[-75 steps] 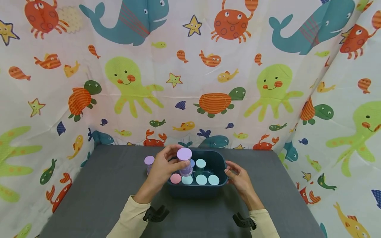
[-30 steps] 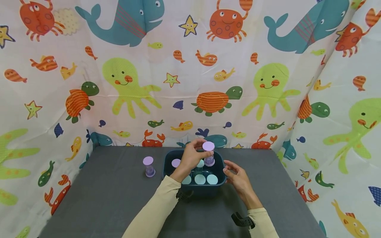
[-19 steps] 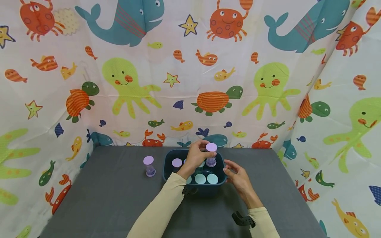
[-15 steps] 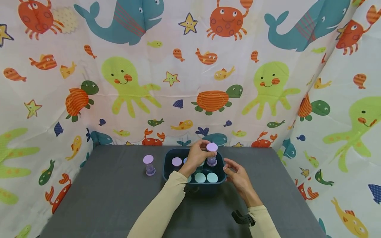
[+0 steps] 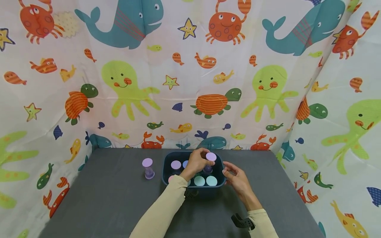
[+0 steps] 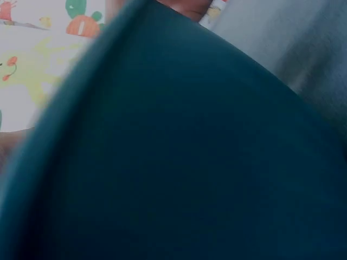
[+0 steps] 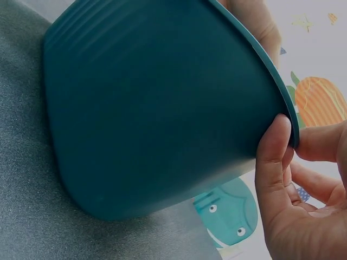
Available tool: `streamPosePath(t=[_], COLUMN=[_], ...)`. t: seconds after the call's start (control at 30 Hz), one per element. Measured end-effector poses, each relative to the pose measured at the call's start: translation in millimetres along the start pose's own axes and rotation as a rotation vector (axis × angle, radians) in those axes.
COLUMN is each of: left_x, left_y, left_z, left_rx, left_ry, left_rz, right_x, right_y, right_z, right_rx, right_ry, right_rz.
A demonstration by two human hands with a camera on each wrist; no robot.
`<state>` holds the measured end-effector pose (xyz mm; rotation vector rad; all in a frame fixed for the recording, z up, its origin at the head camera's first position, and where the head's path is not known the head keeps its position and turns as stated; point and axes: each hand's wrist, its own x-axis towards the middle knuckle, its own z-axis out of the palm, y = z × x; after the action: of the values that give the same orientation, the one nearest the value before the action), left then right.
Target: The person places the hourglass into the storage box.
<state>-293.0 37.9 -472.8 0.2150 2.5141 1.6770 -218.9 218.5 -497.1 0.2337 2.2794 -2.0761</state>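
My left hand (image 5: pixel 196 162) pinches a lilac-capped hourglass (image 5: pixel 211 156) at the back right of a dark teal plastic bin (image 5: pixel 205 191). The hourglass stands upright, its lower part down inside the bin. At the bin's right end my right hand (image 5: pixel 240 185) grips the rim; the right wrist view shows thumb and fingers (image 7: pixel 271 168) on either side of the rim. Inside the bin are several more hourglasses, among them a lilac one (image 5: pixel 176 164), a blue one (image 5: pixel 185 164) and pale mint ones (image 5: pixel 199 180). The bin's wall (image 6: pixel 190 135) fills the left wrist view.
Another lilac hourglass (image 5: pixel 148 168) stands on the grey-covered table (image 5: pixel 119 191), left of the bin. Behind and at both sides hangs a white curtain (image 5: pixel 184 76) printed with sea animals. My left forearm (image 5: pixel 162 206) reaches across the bin's front.
My left hand has carried the lilac hourglass rightward over the bin, then lowered it into the back right part. My right hand has stayed on the rim.
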Motion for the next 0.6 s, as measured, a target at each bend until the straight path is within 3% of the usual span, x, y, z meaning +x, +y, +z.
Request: streamPosePath(t=[0.17, 0.6], left_x=[0.7, 2.5], left_y=[-5.0, -13.6], left_z=[1.4, 6.5], left_rx=[0.088, 0.32], left_ry=[-0.015, -0.022], left_rz=[0.043, 0.076], right_x=[1, -1], right_y=[1, 2], right_z=[0.3, -0.4], right_rx=[0.004, -0.016], right_ry=[0.006, -0.004], right_rz=[-0.002, -0.003])
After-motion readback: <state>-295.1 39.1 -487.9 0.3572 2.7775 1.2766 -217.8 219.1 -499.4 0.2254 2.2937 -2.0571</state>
